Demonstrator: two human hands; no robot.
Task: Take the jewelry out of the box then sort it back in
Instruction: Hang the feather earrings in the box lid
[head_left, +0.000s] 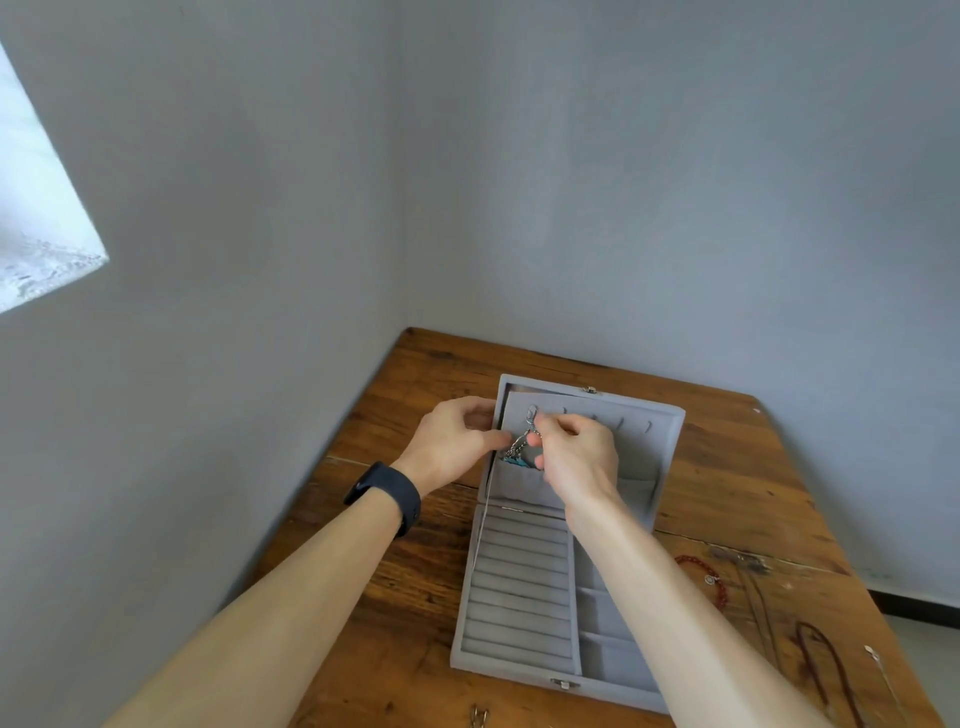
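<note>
Progress: sort-back looks barely begun. Grey velvet jewelry box (519, 597) lies open on wooden desk (405, 545). Left hand (452, 441) grips its lid (639, 441) edge, right hand (576, 457) pinches silver chain with teal pendant (519, 448) at a lid hook. Red bead bracelet (711, 577) and dark cord necklace (826, 670) wait near desk's right edge.

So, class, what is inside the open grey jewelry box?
In the lid, a metal chain with a turquoise charm hangs, pinched by the right hand. The ring rolls lie bare. The right forearm covers part of the side compartments.

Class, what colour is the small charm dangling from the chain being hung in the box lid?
Teal: the charm shows best in the head view.
</note>
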